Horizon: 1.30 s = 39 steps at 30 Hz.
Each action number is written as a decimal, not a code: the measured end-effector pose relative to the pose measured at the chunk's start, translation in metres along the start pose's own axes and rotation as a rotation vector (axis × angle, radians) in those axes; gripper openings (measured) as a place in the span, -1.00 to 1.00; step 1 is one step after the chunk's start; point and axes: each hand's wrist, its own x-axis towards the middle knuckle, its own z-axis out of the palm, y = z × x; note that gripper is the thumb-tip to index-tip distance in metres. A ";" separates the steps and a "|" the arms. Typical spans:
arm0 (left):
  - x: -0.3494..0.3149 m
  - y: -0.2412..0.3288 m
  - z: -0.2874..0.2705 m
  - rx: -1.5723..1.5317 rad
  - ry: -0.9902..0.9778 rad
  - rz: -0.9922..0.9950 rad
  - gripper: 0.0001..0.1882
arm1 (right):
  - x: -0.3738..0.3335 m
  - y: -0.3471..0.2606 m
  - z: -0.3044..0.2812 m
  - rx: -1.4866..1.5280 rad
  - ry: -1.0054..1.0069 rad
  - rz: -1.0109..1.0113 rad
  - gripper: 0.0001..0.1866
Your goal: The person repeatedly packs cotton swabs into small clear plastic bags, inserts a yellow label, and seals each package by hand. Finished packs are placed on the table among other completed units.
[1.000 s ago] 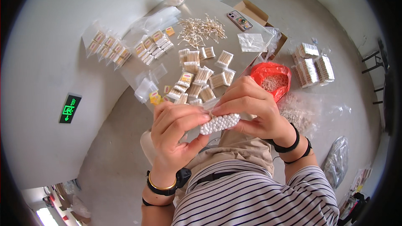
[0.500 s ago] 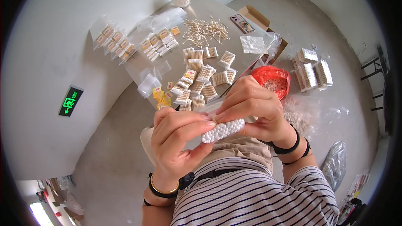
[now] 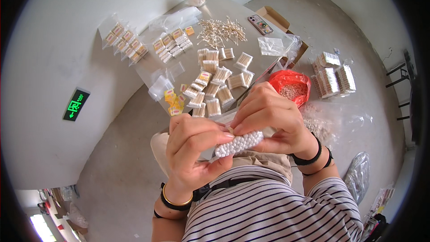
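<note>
A grey table (image 3: 221, 9) is standing against a pale wall (image 3: 53, 62), its right edge running past a cardboard box (image 3: 274, 18) and its left edge dropping to grey floor (image 3: 121, 152). Loose cotton swabs (image 3: 221, 32) are spreading across the far part, a phone (image 3: 260, 24) lying to their right near the edge. Swab packs (image 3: 221, 76) are crowding the near part, with yellow cards (image 3: 174, 103) resting at the near-left corner. Bare tabletop is showing in a strip between the loose swabs and the packs. Right of the table, a red bag (image 3: 277, 80) is sitting open close to the right hand (image 3: 271, 114), narrowing the space on that side; floor is stretching wider on the left.

Over the person's lap, on the near side of the table, both hands are holding a swab bundle (image 3: 239, 143), its white tips facing the camera. The left hand (image 3: 192, 141) is gripping the left end, fingers bending over the top and thumb pressing below. The right hand is arching higher, its curled fingertips meeting the left's above the bundle, its thumb supporting the right end. Both wrists are angling inward.
</note>
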 end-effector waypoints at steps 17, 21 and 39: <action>-0.005 0.000 -0.001 -0.024 0.009 -0.082 -0.73 | 0.005 -0.005 0.006 -0.006 0.002 -0.027 -0.70; -0.006 0.001 -0.002 -0.067 0.021 -0.139 -0.72 | 0.008 -0.005 0.005 -0.023 -0.028 -0.022 -0.70; 0.000 -0.001 -0.019 0.008 -0.003 -0.080 -0.79 | 0.013 -0.002 0.004 0.022 0.025 -0.006 -0.76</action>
